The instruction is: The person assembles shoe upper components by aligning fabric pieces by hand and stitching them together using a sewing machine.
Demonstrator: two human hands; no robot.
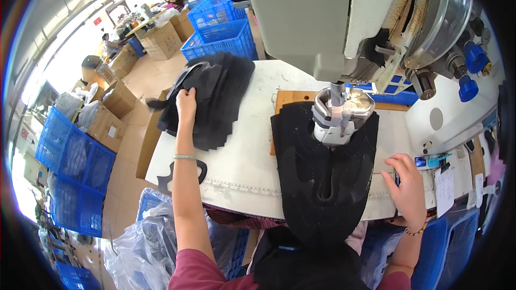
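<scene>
My left hand [186, 106] reaches to the far left of the table, its fingers closed on the edge of a black fabric piece on top of a fanned stack of black fabric pieces [217, 113]. In front of me another black shaped fabric piece [322, 188] lies under the sewing machine head [336, 115], its near end hanging over the table edge towards my lap. My right hand [407, 188] rests on the table to the right of that piece, fingers curled. A small dark thing shows between its thumb and fingers; its kind is unclear.
A black cut-out piece [201, 172] lies by the table's left edge, near a printed ruler strip. Clear plastic bags [142, 249] and blue crates [223, 40] stand around the table. The machine's body [306, 16] overhangs the far side. Cardboard boxes [161, 40] stand farther off.
</scene>
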